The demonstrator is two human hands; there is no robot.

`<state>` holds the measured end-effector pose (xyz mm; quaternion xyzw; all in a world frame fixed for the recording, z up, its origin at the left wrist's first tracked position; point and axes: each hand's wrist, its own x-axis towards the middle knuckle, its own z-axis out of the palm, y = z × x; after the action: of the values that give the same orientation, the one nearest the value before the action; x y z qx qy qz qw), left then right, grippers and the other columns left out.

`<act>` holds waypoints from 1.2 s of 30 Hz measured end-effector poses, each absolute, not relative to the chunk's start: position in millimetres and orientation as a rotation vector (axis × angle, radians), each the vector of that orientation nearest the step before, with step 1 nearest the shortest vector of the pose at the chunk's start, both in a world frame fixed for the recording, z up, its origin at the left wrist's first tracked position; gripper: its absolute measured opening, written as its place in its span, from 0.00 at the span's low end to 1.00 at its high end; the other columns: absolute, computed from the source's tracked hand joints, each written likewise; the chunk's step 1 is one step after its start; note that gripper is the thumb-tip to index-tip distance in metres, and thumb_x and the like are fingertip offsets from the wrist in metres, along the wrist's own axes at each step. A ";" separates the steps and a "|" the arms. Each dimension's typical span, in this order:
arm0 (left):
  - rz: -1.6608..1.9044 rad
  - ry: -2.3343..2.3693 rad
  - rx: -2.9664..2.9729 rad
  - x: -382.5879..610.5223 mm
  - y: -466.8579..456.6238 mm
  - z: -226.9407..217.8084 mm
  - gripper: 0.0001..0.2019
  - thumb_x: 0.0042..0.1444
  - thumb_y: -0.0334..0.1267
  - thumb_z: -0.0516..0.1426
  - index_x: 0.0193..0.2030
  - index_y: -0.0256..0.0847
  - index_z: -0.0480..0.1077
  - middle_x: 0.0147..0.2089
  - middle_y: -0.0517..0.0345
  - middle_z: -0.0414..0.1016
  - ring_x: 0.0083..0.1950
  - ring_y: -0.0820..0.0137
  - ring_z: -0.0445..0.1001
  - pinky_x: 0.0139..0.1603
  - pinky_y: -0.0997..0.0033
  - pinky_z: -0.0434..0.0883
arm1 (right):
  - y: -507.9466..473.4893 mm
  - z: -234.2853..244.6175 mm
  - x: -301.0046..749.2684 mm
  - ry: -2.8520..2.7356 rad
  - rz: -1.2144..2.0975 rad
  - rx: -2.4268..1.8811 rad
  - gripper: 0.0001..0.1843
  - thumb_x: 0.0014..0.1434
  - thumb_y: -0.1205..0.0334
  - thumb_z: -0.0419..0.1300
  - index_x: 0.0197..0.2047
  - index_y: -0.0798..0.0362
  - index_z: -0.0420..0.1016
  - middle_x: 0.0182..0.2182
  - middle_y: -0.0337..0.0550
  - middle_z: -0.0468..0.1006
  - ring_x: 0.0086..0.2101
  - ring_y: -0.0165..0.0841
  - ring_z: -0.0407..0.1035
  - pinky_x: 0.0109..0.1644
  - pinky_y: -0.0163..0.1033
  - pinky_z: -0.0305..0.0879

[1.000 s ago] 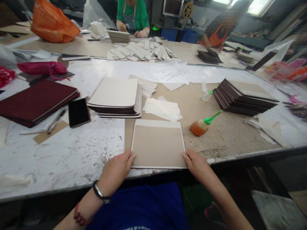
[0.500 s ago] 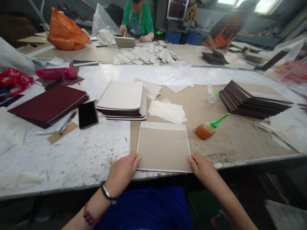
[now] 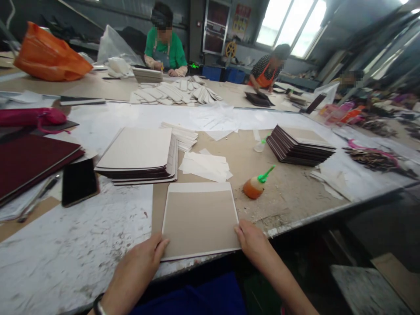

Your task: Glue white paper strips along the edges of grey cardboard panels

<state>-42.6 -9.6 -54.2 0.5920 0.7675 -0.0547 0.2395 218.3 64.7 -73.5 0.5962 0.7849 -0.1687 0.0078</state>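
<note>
A flat beige panel (image 3: 201,221) with a white border lies at the table's front edge, its near side at the rim. My left hand (image 3: 144,258) grips its lower left corner, thumb on top. On the opposite side, my right hand (image 3: 254,240) pinches the right edge near the lower corner. The fingers beneath the panel are hidden. Just beyond it are loose white paper strips (image 3: 206,166). A stack of white-faced panels with dark edges (image 3: 136,151) stands to the left. To the right sits a squeeze bottle (image 3: 253,188) with orange-brown contents and a green nozzle.
A second stack of dark-edged panels (image 3: 298,146) is at right, near a small clear bottle (image 3: 259,146). Maroon covers (image 3: 36,159) and a phone (image 3: 79,182) lie at left. Across the table, people work beside a pile of pale pieces (image 3: 177,91).
The camera view has turned to the right, so everything sits further left in the picture. Both hands keep their hold on the panel, which stays at the table edge.
</note>
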 end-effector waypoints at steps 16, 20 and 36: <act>-0.161 2.077 1.685 -43.2 -12.4 -59.2 0.15 0.62 0.37 0.40 0.42 0.44 0.66 0.36 0.52 0.76 0.39 0.61 0.75 0.40 0.63 0.68 | 59.1 -73.0 215.2 2.446 -0.497 1.919 0.11 0.61 0.71 0.45 0.33 0.56 0.67 0.32 0.47 0.74 0.35 0.36 0.68 0.37 0.36 0.59; -0.154 2.190 2.066 -39.2 -13.0 -55.4 0.15 0.59 0.31 0.43 0.46 0.40 0.68 0.44 0.45 0.72 0.47 0.58 0.71 0.47 0.58 0.67 | 59.9 -73.5 214.9 2.414 -0.424 1.865 0.11 0.62 0.69 0.45 0.33 0.56 0.67 0.32 0.49 0.73 0.35 0.36 0.68 0.38 0.36 0.58; 0.028 1.600 2.553 -50.6 -8.2 -75.7 0.37 0.46 0.16 0.49 0.61 0.54 0.55 0.64 0.47 0.53 0.65 0.50 0.48 0.60 0.49 0.56 | 61.7 -72.3 212.4 2.344 -0.253 1.794 0.09 0.62 0.66 0.48 0.33 0.55 0.67 0.31 0.45 0.72 0.32 0.34 0.67 0.33 0.36 0.55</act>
<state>-50.6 -8.2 -75.7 0.8456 0.5299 0.0093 0.0644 212.4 61.7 -72.3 0.6032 0.7880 -0.0852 0.0893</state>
